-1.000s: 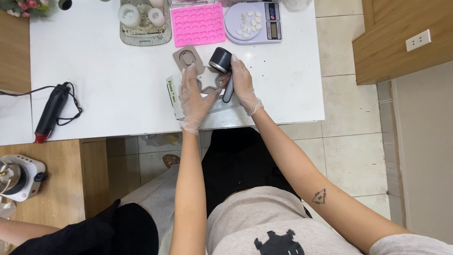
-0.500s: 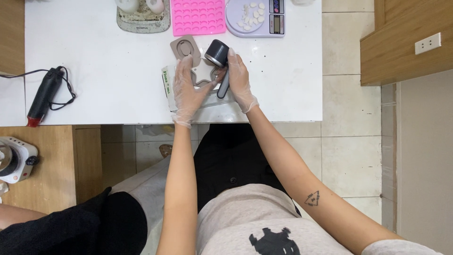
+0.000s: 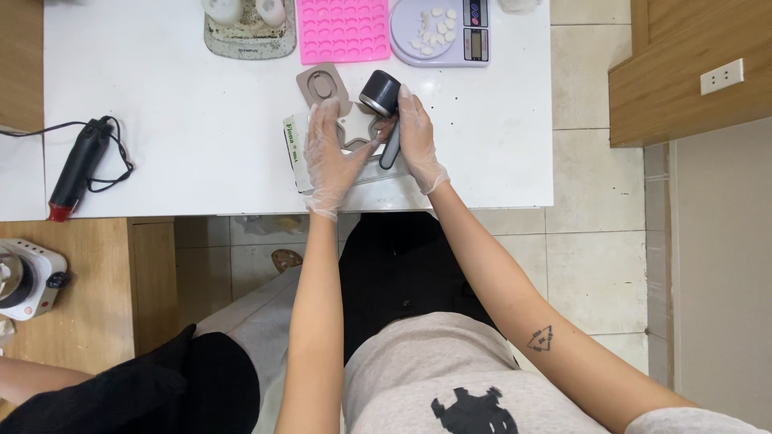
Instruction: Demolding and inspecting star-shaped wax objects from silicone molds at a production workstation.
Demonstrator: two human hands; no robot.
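Both my hands wear thin clear gloves and meet over a white table (image 3: pixel 185 120). My left hand (image 3: pixel 334 157) holds a small white star-like shaped piece (image 3: pixel 355 125) above a flat white box (image 3: pixel 294 153). My right hand (image 3: pixel 416 137) grips a small black pot (image 3: pixel 379 93) by its dark handle, tilted beside the white piece. A brown mould (image 3: pixel 322 84) with an oval hollow lies just beyond my left fingers.
At the table's far edge stand a pink silicone mould (image 3: pixel 342 32), a lilac kitchen scale (image 3: pixel 442 36) carrying several white pieces, and a tray (image 3: pixel 245 36) with white cups. A black corded heat tool (image 3: pixel 76 169) lies at left. A small burner (image 3: pixel 24 277) sits on a wooden surface below.
The view has shifted a little, so the table sits higher in frame. My hands stay together on the white piece and the black pot, which has tilted slightly closer.
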